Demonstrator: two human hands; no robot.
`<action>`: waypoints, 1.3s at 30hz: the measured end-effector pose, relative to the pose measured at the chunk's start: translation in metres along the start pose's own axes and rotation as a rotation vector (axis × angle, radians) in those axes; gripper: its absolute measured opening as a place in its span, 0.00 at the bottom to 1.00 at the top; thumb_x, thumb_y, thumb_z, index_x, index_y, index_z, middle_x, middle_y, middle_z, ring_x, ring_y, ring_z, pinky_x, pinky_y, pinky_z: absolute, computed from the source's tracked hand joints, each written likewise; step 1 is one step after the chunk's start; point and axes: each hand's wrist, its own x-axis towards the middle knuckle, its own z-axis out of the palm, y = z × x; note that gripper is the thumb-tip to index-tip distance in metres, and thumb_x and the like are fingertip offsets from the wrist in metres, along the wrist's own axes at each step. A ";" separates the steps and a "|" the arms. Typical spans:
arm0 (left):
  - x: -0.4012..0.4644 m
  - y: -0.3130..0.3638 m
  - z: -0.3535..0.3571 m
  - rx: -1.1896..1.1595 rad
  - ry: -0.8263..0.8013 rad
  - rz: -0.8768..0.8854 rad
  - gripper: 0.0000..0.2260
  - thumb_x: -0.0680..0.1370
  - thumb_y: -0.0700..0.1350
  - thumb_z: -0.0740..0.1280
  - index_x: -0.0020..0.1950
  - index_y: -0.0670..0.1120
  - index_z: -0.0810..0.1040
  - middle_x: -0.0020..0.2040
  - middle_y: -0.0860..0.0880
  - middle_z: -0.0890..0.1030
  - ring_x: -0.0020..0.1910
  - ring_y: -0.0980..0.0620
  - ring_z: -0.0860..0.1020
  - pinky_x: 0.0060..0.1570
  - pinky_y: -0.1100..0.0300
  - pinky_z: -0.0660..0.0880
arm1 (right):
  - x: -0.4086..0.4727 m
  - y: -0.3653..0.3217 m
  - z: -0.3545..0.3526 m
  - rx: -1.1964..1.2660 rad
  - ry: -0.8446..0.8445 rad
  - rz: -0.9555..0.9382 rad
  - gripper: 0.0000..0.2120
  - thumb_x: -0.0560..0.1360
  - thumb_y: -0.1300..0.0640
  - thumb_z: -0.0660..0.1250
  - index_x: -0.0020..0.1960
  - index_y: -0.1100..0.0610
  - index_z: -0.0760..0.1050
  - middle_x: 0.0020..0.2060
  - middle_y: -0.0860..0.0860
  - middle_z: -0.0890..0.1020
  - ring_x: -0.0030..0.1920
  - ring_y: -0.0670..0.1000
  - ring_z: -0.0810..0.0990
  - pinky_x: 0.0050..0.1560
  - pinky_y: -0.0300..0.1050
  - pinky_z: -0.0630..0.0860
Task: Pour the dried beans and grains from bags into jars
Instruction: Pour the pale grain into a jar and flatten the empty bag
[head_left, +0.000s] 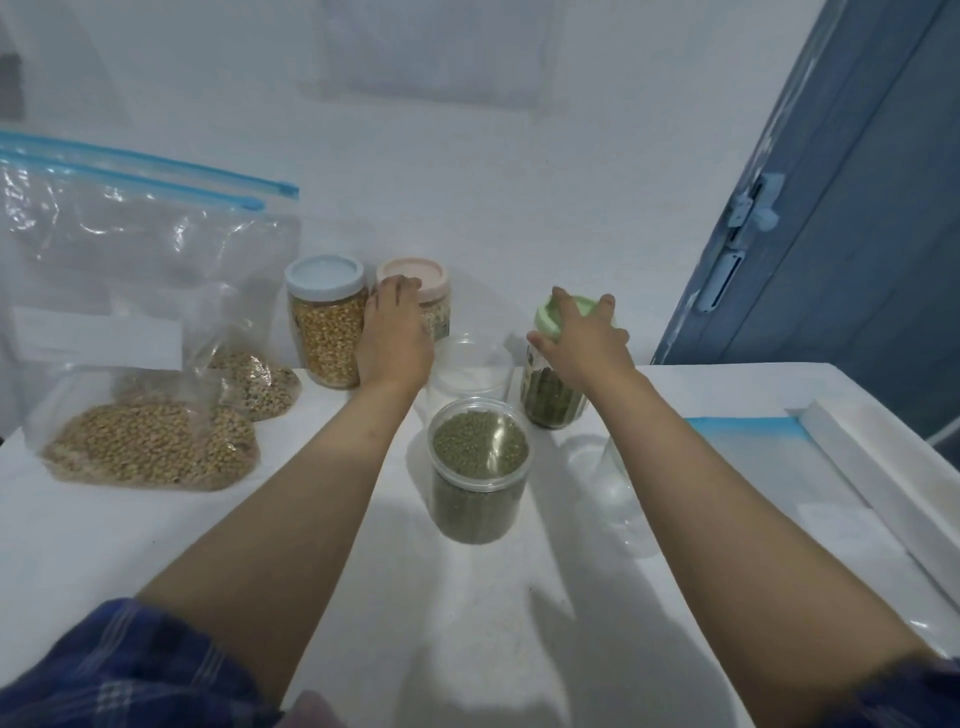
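Seen from the head camera, the person is reaching forward with both bare forearms across a white table (156, 545), and the lidless jar of green mung beans (478, 467) standing between the two arms is the handiest marker for everything else. Beyond that open jar and to its right, the right hand (584, 340) is sitting on top of a green-lidded jar (553, 395) that is also holding green beans; its fingers are spreading and curling over the green lid (569, 312), gripping it from above. Beyond the open jar and to its left, the left hand (395, 332) is lying with fingers straight and close together against the front of a pink-lidded jar (421, 291), fingertips touching the lid's rim; whether it is actually gripping anything I cannot tell. Just left of that hand, a blue-lidded jar (327, 322) full of yellow corn kernels is standing upright, touching or nearly touching the pink-lidded one. Directly behind the open jar, an empty clear plastic container (470, 364) is sitting between the two hands. Far to the left of the open jar, two clear zip bags with blue sealing strips are resting on the table: the nearer bag of tan beans (150, 441) is slumping flat, and a second bag (254, 384) with a smaller heap of pale grain is leaning behind it. To the right of the open jar, partly hidden under the right forearm, an empty clear jar (623, 493) is standing, and beyond it, well apart, a white tray (857, 467) with a blue patch is lying near the table's right edge.
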 end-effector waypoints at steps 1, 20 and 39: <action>0.003 0.000 -0.001 0.029 0.012 -0.001 0.21 0.78 0.35 0.60 0.71 0.42 0.69 0.70 0.41 0.68 0.66 0.39 0.69 0.61 0.48 0.69 | 0.003 -0.001 0.001 0.021 0.010 -0.025 0.30 0.81 0.40 0.60 0.79 0.41 0.52 0.78 0.60 0.44 0.70 0.71 0.60 0.62 0.59 0.71; 0.009 -0.004 -0.002 0.169 0.065 -0.025 0.15 0.77 0.40 0.66 0.64 0.47 0.73 0.63 0.45 0.73 0.58 0.41 0.72 0.39 0.54 0.68 | 0.055 -0.054 0.034 0.203 -0.030 -0.250 0.27 0.77 0.42 0.67 0.72 0.50 0.65 0.77 0.56 0.50 0.68 0.66 0.66 0.63 0.53 0.68; -0.073 0.002 -0.024 -0.465 0.105 -0.137 0.12 0.79 0.39 0.64 0.63 0.44 0.75 0.60 0.49 0.70 0.61 0.50 0.73 0.63 0.62 0.70 | -0.037 -0.025 0.028 0.603 0.282 -0.130 0.22 0.81 0.53 0.61 0.74 0.52 0.61 0.76 0.56 0.56 0.73 0.57 0.61 0.57 0.39 0.60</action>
